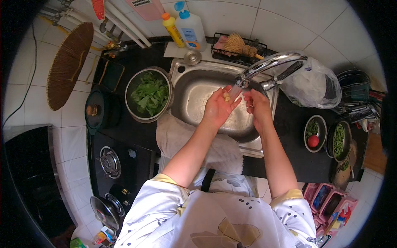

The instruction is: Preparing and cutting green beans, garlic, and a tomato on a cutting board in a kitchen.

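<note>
Over the stainless steel sink [189,102], my left hand [217,107] is turned palm up, with small pale yellow pieces, likely peeled garlic cloves [227,97], lying at its fingers. Water runs from the spout of the chrome faucet [242,81] onto that hand. Close by on the right of the stream, my right hand [260,104] has its fingers loosely bent and a little apart. Nothing shows in it, though part of its palm is hidden. The two hands do not appear to touch.
Left of the sink stands a bowl of leafy greens [150,94]. A towel [198,148] drapes the front edge. On the right are a plastic bag [310,83], a bowl with a tomato [313,141] and a bowl of cut green vegetables [339,139]. Bottles [190,31] line the back.
</note>
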### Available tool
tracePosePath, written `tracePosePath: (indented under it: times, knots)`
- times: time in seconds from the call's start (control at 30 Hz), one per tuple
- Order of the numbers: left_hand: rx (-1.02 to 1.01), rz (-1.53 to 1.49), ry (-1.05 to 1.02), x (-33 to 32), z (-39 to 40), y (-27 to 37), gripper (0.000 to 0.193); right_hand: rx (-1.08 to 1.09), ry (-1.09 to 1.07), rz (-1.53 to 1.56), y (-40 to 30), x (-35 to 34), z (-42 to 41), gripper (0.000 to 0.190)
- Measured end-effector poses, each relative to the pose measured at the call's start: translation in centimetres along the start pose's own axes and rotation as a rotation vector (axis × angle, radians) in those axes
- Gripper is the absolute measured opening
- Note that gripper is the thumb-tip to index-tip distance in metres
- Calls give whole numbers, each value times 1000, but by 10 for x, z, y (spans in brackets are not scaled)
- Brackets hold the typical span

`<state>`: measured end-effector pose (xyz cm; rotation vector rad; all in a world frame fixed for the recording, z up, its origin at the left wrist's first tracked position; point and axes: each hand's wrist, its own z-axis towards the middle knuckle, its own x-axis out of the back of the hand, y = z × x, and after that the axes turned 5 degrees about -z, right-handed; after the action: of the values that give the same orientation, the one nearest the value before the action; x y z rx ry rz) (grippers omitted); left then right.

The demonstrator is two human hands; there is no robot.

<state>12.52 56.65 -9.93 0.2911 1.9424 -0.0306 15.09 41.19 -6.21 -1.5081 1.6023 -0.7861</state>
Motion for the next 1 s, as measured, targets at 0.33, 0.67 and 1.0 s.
tracePosePath:
  times: [0.33,0.67,1.0]
  knots:
    - [41,-26,-46,-1,4,-12,31,497,182,-626,23,6,16,18]
    - [116,-43,-54,-6,-8,1,39,539,268,-631,18,27,21,12]
    - [7,186,-56,-5,-9,-20,37,654,177,-909,14,-24,-30,24]
